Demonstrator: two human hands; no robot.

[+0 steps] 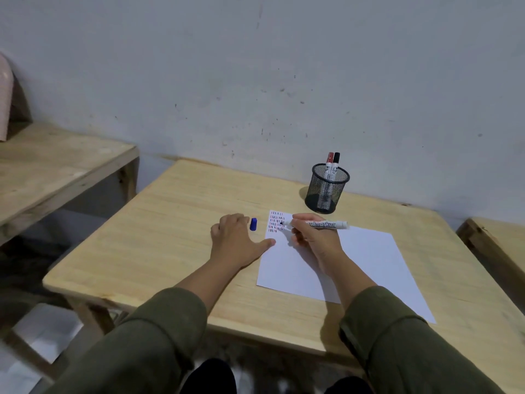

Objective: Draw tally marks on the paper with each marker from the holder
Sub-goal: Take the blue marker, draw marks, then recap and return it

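A white sheet of paper (366, 257) lies on the wooden table (176, 223), with rows of small red, black and blue tally marks (276, 221) in its far left corner. My right hand (315, 237) grips an uncapped white marker (326, 224), its tip touching the marks. My left hand (235, 240) rests flat on the table, thumb on the paper's left edge. The blue cap (253, 224) lies just beyond its fingers. A black mesh holder (328, 189) behind the paper holds a red-capped marker (329, 162) and a black-capped marker (336, 162).
A grey wall (284, 81) rises right behind the table. A second wooden bench (51, 166) stands to the left, and another wooden surface (500, 240) shows at the right edge. My green sleeves fill the near foreground.
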